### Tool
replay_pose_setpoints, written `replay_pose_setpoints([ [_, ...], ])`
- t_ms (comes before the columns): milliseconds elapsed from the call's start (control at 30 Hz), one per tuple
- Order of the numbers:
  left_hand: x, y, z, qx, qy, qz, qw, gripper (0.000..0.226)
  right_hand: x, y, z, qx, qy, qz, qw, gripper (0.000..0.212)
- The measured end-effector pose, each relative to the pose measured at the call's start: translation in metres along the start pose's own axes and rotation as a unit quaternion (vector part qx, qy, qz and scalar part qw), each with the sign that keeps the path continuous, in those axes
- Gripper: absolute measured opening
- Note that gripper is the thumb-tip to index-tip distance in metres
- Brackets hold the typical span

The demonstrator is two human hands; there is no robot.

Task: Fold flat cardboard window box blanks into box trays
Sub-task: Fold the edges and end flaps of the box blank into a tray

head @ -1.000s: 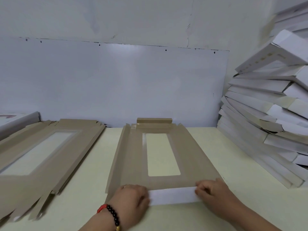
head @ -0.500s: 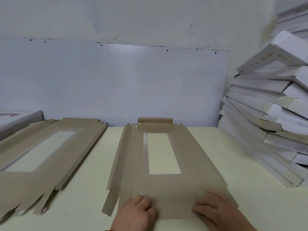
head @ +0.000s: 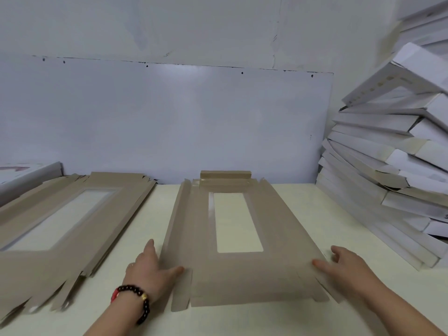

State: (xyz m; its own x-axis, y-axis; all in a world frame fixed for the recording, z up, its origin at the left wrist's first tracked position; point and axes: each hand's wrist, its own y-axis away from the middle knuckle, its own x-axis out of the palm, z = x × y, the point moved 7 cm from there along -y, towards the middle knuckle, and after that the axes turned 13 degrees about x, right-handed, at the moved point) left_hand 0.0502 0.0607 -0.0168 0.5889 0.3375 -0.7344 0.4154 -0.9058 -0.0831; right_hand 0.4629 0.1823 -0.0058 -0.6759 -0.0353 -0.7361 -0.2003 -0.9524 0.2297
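Here the brown blank [head: 244, 267] lies flat on the surface [head: 315, 214] between both hands. Left hand [head: 148, 270] and right hand [head: 346, 270], fingers straight, touch its side flaps. Flat blanks [head: 60, 226] stacked beyond left hand.

A brown window box blank [head: 242, 270] lies flat on the pale table [head: 303, 209], its rectangular window toward the far half and its far end flap folded up against the white wall panel [head: 169, 122]. The left hand [head: 150, 270] rests at the blank's left edge, fingers straight along the raised side flap and thumb on the cardboard; a dark bead bracelet [head: 135, 297] (with some red in it) circles that wrist. The right hand [head: 344, 265] sits at the right edge, fingers relaxed, thumb touching the blank. A pile of flat blanks [head: 55, 226] lies to the left, and folded white trays [head: 392, 170] are stacked, leaning, on the right.
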Motion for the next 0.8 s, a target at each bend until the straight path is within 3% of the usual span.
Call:
replay_pose_setpoints([
  [100, 0.005, -0.019, 0.001, -0.04, 0.082, 0.007, 0.996, 0.084, 0.003, -0.015, 0.007, 0.037, -0.056, 0.041, 0.997, 0.068],
  [167, 0.007, -0.027, -0.003, -0.036, 0.082, 0.007, 0.996, 0.046, 0.009, -0.017, 0.014, 0.029, -0.057, 0.054, 0.996, 0.037],
  [200, 0.008, -0.03, -0.007, -0.029, 0.079, 0.005, 0.996, 0.038, 0.011, -0.016, 0.02, 0.014, -0.049, 0.052, 0.997, 0.026],
  [367, 0.015, -0.038, -0.033, 0.053, -0.04, 0.006, 0.998, 0.009, 0.027, -0.013, 0.046, -0.071, 0.114, 0.019, 0.991, 0.02],
  [433, 0.02, -0.041, -0.039, 0.067, -0.055, 0.018, 0.996, 0.006, 0.033, -0.013, 0.052, -0.088, 0.159, 0.003, 0.983, 0.021],
  [633, 0.039, -0.051, -0.043, 0.054, -0.12, 0.073, 0.989, 0.018, 0.046, -0.019, 0.061, -0.083, 0.133, 0.022, 0.987, 0.01],
  [733, 0.044, -0.058, -0.041, 0.059, -0.142, 0.076, 0.985, 0.012, 0.047, -0.02, 0.065, -0.078, 0.13, 0.026, 0.988, 0.031],
  [800, 0.043, -0.062, -0.038, 0.056, -0.145, 0.064, 0.986, 0.02, 0.049, -0.022, 0.066, -0.071, 0.136, 0.024, 0.988, 0.035],
])
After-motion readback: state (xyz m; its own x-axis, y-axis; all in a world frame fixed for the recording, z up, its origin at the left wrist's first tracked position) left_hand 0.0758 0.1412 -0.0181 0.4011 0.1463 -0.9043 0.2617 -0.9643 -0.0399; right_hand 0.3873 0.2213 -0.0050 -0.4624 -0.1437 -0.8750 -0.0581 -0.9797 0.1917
